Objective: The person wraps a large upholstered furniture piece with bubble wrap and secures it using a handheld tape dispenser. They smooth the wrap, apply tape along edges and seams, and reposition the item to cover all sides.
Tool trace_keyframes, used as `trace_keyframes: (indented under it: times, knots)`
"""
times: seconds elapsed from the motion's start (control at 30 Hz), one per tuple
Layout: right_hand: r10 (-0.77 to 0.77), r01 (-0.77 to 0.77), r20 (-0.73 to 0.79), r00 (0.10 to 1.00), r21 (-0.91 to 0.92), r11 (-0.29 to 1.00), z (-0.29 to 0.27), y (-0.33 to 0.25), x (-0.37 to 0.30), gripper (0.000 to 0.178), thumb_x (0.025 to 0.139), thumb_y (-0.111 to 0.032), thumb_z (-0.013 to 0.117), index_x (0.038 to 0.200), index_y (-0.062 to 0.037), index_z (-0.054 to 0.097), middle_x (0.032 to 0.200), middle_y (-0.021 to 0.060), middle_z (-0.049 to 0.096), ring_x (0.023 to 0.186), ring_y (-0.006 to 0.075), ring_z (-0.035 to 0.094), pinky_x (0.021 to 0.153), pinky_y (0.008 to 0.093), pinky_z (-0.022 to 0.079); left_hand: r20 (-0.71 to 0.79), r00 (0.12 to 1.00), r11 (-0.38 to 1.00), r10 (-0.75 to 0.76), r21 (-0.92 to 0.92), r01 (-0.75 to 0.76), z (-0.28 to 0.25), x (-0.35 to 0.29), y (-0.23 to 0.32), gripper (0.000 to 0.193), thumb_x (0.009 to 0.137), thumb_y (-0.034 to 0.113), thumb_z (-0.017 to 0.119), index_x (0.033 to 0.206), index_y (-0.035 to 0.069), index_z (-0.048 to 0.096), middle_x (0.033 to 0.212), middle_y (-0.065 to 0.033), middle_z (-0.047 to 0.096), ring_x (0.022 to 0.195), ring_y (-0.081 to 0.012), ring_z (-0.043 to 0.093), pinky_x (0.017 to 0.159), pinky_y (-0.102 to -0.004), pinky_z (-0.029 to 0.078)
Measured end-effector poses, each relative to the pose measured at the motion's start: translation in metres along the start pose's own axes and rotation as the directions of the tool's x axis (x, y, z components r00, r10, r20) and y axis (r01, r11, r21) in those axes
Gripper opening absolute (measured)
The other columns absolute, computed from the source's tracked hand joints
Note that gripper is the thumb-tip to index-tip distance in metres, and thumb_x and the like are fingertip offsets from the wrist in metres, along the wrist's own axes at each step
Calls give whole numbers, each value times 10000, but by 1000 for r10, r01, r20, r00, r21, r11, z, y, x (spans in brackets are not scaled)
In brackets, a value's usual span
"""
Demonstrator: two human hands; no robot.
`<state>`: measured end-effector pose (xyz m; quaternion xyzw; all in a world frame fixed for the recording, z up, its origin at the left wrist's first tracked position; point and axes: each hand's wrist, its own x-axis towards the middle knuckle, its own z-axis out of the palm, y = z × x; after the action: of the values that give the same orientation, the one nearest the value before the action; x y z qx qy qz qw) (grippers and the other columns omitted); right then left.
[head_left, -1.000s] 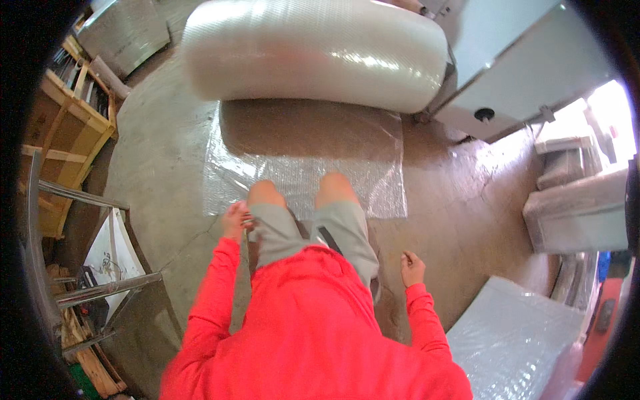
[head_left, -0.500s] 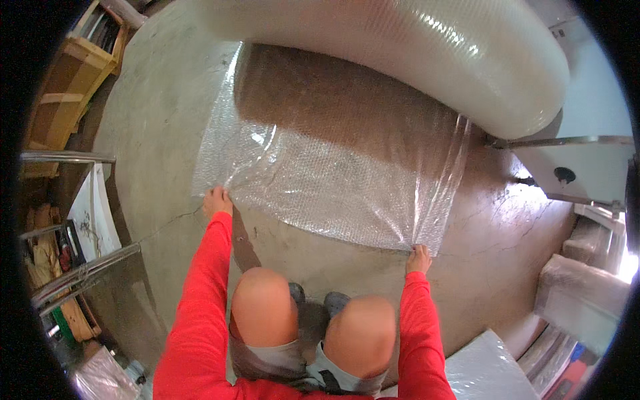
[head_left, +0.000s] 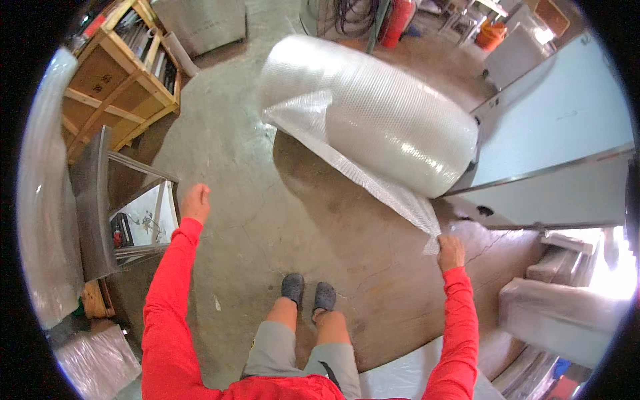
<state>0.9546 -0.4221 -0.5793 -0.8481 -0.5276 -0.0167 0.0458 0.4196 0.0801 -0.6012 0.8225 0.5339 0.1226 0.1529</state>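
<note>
A thick roll of clear bubble wrap lies on the floor ahead of me. From it a loose sheet of bubble wrap hangs in a narrow, gathered band, its left end folded back against the roll. My right hand is closed on the sheet's near right corner and pulls it taut. My left hand is off to the left, away from the sheet, with its fingers curled and nothing visible in them.
A wooden crate and a metal frame stand on the left. Large pale panels are at the right, beside the roll's end. Wrapped bundles lie at the lower right. A red cylinder stands at the back.
I have risen from a squat to standing. My left hand has let go of the sheet, which was spread flat and is now bunched up. My right hand still holds its corner.
</note>
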Motion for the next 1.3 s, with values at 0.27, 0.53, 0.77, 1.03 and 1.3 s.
trace_keyframes:
  times: [0.27,0.53,0.77,1.03,1.3]
  knots:
    - [-51,53,-31,998,82,995,-90,-83,30,116,824,-39,555,923,-73,605,868,149,602,878,371,600,737,487,485,239,874,905,422,-162,-393,-28,-108,236,1076,791,406,811,1611,167,157,1586,-195,341,1423,-416,363,1126,-537,359]
    - [-140,133,106,984,68,989,-102,-105,14,102,866,-130,562,951,-98,609,920,126,602,915,341,603,762,458,483,400,821,870,407,103,-481,-9,-3,365,1324,691,402,888,1621,213,-36,1677,-180,77,1535,-377,177,1213,-571,207]
    - [-37,55,-71,997,275,960,-106,-76,40,137,865,-84,580,995,-84,624,1003,139,614,996,367,590,840,493,463,621,702,750,350,263,-607,31,96,337,1374,664,368,897,1619,199,-77,1686,-158,76,1548,-342,155,1206,-597,208]
    - [490,-412,-57,870,461,786,-105,-50,127,237,926,-174,606,1059,20,574,969,245,592,893,445,614,774,482,498,718,507,832,477,-182,-524,122,221,314,363,814,394,689,1057,124,691,1095,-183,707,1052,-384,677,887,-523,538]
    - [227,-315,288,930,310,897,-110,-17,219,455,841,-468,734,992,-44,670,848,210,689,784,413,685,677,496,525,687,551,794,473,-62,-604,-1,250,313,316,871,377,605,940,82,692,849,-200,710,814,-416,696,713,-540,554]
